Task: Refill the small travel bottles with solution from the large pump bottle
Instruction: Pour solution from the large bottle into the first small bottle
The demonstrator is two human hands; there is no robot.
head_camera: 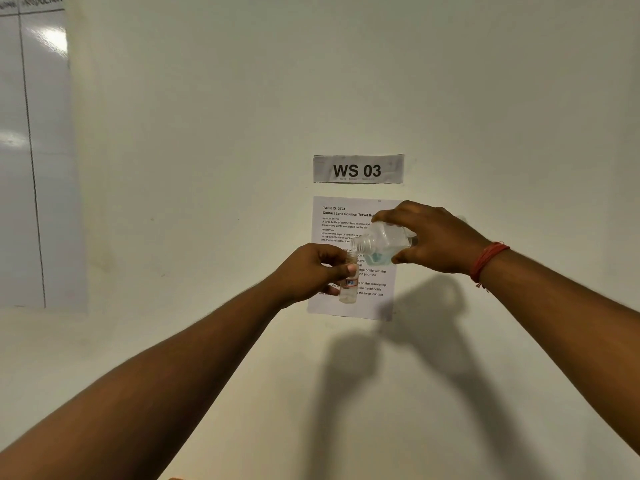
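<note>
large bottle tipped over travel bottle

Two hands, one small bottle, one large bottle, two wall notices.

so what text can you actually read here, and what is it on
"WS 03": grey paper strip taped to the wall; the small print under it is too small to read.
"TASK ID: 3724" and "Contact Lens Solution Travel Bo...": white instruction sheet, partly hidden by the hands.
"...DUCTION": glossy whiteboard header, cut off.
Small clear bottle's label: blurred, unreadable.
</note>
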